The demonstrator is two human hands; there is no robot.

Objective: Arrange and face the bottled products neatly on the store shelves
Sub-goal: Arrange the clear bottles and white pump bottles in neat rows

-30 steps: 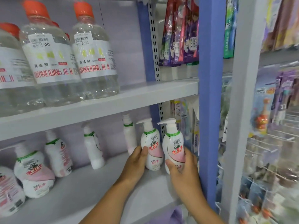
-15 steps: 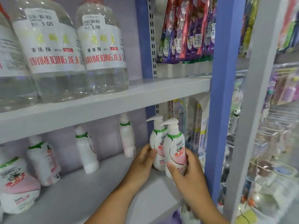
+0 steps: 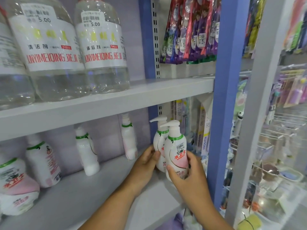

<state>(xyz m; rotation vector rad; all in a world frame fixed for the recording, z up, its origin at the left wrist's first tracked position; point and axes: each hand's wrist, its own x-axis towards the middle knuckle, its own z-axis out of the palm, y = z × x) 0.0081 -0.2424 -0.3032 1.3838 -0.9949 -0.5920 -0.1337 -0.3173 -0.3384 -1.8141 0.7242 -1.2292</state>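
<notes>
Two white pump bottles with pink labels stand at the right end of the lower shelf (image 3: pixel 93 196). My right hand (image 3: pixel 187 178) grips the front pump bottle (image 3: pixel 177 146), label facing me. Just behind and to its left, my left hand (image 3: pixel 146 161) holds the rear pump bottle (image 3: pixel 159 143); the two bottles touch. Three more bottles of the same kind (image 3: pixel 128 140), (image 3: pixel 86 151), (image 3: pixel 43 165) stand along the shelf's back, turned sideways. A larger one (image 3: pixel 16 185) sits at the front left.
Big clear bottles with white labels (image 3: pixel 99 47) fill the upper shelf (image 3: pixel 108 103). A blue upright post (image 3: pixel 224 97) bounds the shelf on the right. Hanging packets (image 3: pixel 187 30) and wire racks (image 3: pixel 282 130) lie beyond it.
Both hands have slid the two pump bottles closer together, toward the blue post, so that the front one now overlaps the rear one. The view has moved nearer.
</notes>
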